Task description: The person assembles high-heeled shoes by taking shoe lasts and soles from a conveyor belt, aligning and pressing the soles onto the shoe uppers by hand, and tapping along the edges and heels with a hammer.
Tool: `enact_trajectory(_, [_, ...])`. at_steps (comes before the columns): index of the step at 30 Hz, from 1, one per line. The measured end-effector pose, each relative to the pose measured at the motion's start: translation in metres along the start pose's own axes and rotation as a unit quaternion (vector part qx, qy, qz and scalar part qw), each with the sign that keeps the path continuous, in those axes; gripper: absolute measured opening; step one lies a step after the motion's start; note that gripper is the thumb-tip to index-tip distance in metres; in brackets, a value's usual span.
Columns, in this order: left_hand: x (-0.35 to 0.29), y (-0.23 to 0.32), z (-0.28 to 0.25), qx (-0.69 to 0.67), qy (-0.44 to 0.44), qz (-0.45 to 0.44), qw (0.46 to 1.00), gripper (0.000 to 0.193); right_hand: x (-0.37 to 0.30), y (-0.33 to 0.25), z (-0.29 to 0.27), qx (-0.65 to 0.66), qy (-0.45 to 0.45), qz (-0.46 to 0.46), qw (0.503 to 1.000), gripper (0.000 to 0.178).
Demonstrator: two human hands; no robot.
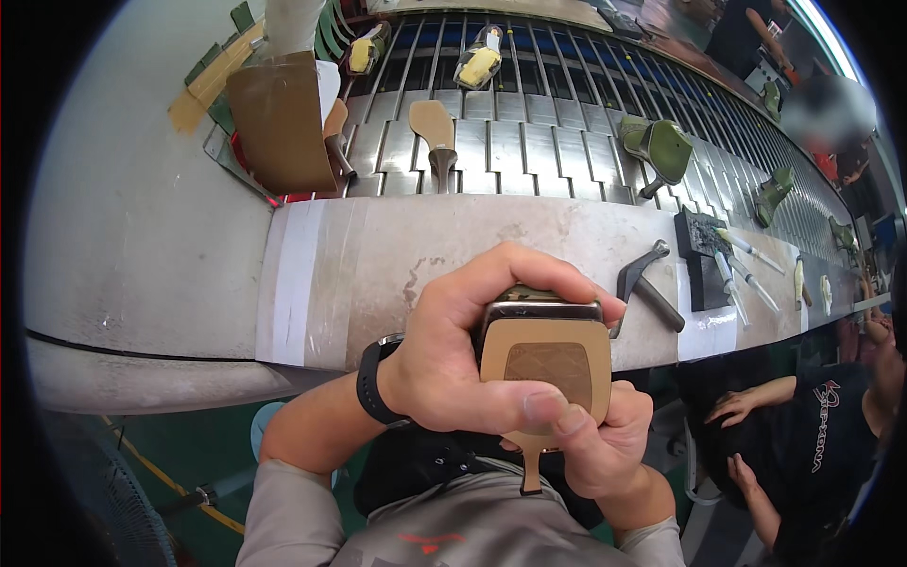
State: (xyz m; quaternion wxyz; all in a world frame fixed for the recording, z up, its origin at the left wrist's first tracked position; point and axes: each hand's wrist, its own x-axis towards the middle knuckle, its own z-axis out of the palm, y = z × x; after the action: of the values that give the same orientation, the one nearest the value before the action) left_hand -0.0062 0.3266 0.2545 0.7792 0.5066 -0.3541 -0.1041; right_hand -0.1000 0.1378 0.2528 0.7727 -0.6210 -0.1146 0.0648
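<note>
Between my hands is a high-heeled shoe, its tan sole turned up and a darker brown patch in the middle. The wide toe end points away from me, and the slim heel with its dark tip points toward my body. My left hand wraps around the toe and side, its thumb pressed flat on the sole. Gripping the shoe near its narrow middle, my right hand sets its thumb tip beside the left thumb. The shoe's upper is mostly hidden underneath. A hammer lies on the bench just beyond, to the right.
Past the pale bench runs a metal slat conveyor carrying a tan sole with heel and a green shoe. A brown cardboard piece stands left. Right are a black block, several syringe-like tubes and a seated co-worker.
</note>
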Motion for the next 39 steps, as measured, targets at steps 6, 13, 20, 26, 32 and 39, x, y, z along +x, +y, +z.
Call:
enact_trajectory(6, [-0.002, -0.001, 0.001, -0.009, -0.005, 0.007, 1.000, 0.072, 0.000, 0.000, 0.001, 0.000, -0.005, -0.007, 1.000, 0.031])
enact_trajectory(13, [0.000, 0.001, -0.003, -0.003, -0.020, 0.011, 1.000, 0.072, 0.002, -0.001, 0.003, 0.004, -0.004, -0.033, 0.999, 0.032])
enact_trajectory(20, [-0.004, 0.007, 0.000, -0.062, 0.003, -0.030, 0.998, 0.071, -0.001, -0.004, 0.008, 0.021, 0.016, 0.022, 0.999, 0.032])
enact_trajectory(26, [-0.004, 0.020, 0.001, -0.056, 0.009, -0.069, 0.996, 0.059, -0.002, -0.003, 0.013, 0.032, 0.031, 0.019, 0.999, 0.032])
enact_trajectory(32, [-0.002, 0.041, 0.005, -0.006, 0.053, -0.097, 0.994, 0.035, 0.000, -0.010, 0.017, 0.011, 0.025, 0.039, 0.999, 0.030])
enact_trajectory(39, [0.008, 0.066, 0.012, 0.135, 0.065, -0.171, 0.974, 0.022, -0.001, -0.016, 0.018, -0.075, 0.009, 0.036, 0.996, 0.029])
